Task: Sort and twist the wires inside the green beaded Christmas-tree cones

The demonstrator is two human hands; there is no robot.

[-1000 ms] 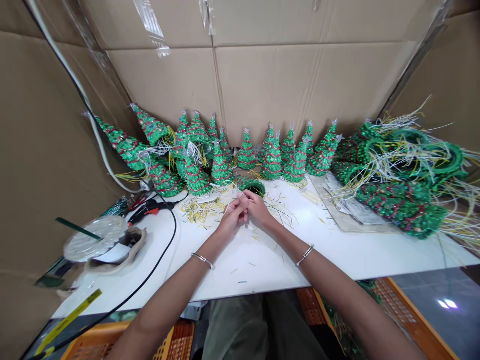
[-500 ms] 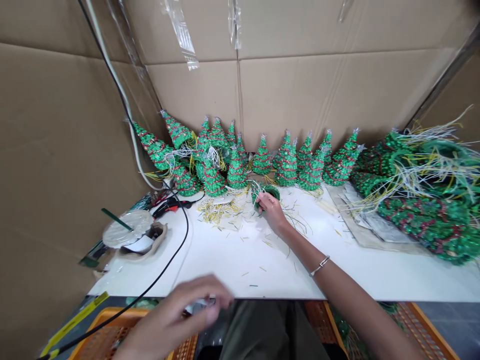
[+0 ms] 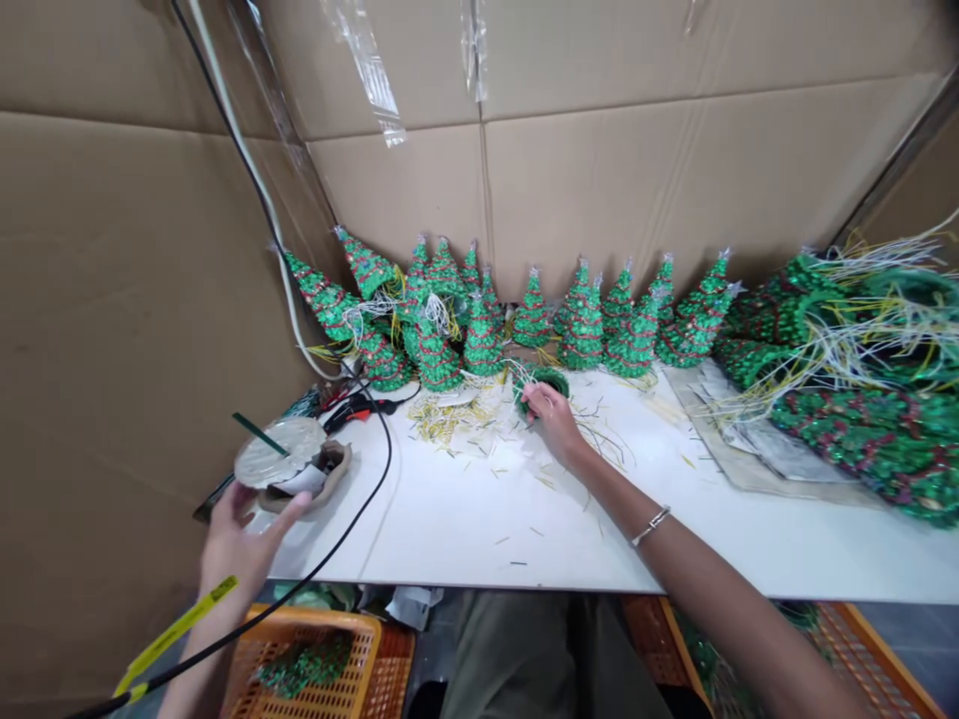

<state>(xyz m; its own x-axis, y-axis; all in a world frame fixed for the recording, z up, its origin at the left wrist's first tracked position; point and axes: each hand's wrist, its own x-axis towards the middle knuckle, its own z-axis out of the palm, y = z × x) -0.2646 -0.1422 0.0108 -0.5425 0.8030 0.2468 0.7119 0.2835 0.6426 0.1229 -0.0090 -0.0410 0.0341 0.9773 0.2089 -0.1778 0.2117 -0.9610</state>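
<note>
One lidded cup (image 3: 282, 461) sits beside the left hand (image 3: 238, 537), grip open; right hand (image 3: 552, 421) pinches one green coil (image 3: 545, 379).

- Left hand (image 3: 240, 539) has parted from the right hand (image 3: 552, 421), which is now alone at the green ring (image 3: 545, 378).
- It drew back past the worktop's (image 3: 465, 519) near edge, then swung left.
- Its fingers (image 3: 225, 496) are now spread just beside the lidded cup (image 3: 281, 451).

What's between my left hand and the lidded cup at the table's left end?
Nothing visible. The left hand is open right beside the cup. The black cable runs past on the right, not between them.
</note>
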